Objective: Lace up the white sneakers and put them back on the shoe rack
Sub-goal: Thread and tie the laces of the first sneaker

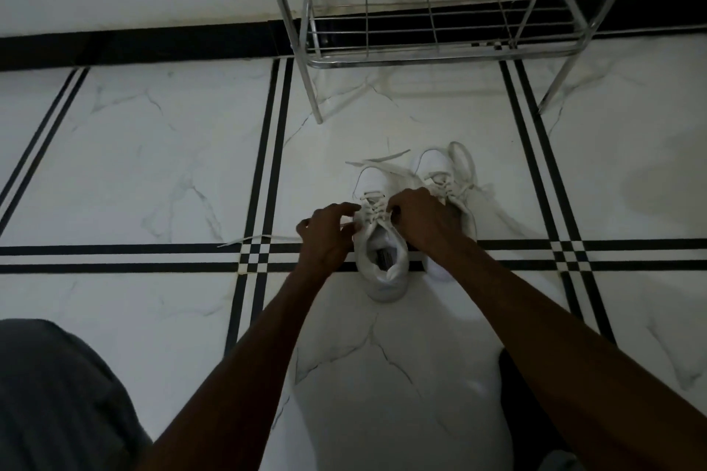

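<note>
Two white sneakers stand side by side on the tiled floor, toes pointing away from me. The left sneaker (382, 256) has its lace partly threaded. My left hand (325, 237) pinches the lace at the sneaker's left eyelets, and one loose lace end (260, 240) trails left across the floor. My right hand (424, 220) grips the lace on the right side of the same sneaker. It partly covers the right sneaker (440, 168), whose lace is crossed and hangs loose. Another lace end (382, 159) lies beyond the toe.
A chrome wire shoe rack (432, 50) stands against the white wall just beyond the sneakers, with nothing on its lower shelf. The floor is white marble tile with black stripes (153, 258). My grey-clad knee (57, 394) fills the lower left corner.
</note>
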A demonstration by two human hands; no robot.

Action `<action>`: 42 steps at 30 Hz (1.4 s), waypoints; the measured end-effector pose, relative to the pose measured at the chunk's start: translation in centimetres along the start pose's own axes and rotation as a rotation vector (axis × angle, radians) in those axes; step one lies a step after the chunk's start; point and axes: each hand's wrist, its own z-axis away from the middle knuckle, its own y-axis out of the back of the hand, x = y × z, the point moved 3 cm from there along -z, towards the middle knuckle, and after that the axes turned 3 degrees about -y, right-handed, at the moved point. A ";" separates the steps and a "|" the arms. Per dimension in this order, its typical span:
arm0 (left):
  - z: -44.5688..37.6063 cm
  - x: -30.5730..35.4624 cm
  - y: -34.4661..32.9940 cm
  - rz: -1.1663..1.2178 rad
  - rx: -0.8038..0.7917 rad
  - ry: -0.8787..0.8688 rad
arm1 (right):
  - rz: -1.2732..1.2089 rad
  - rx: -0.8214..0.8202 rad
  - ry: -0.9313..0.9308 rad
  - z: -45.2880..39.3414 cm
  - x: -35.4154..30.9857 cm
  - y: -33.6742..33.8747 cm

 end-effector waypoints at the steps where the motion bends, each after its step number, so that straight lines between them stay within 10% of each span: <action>1: 0.1 0.3 -0.4 0.022 -0.003 0.017 | -0.031 0.024 0.004 0.1 0.3 -0.1; 7: 0.6 0.3 -0.5 0.073 0.122 0.056 | -0.161 0.067 0.030 0.7 0.5 0.1; 14: 0.4 -0.5 0.6 -0.400 0.136 -0.110 | 0.164 0.061 0.065 1.1 0.8 -0.5; 42: 0.9 -0.2 -0.6 -0.144 0.113 -0.168 | 0.008 0.081 0.096 1.4 -0.1 -2.3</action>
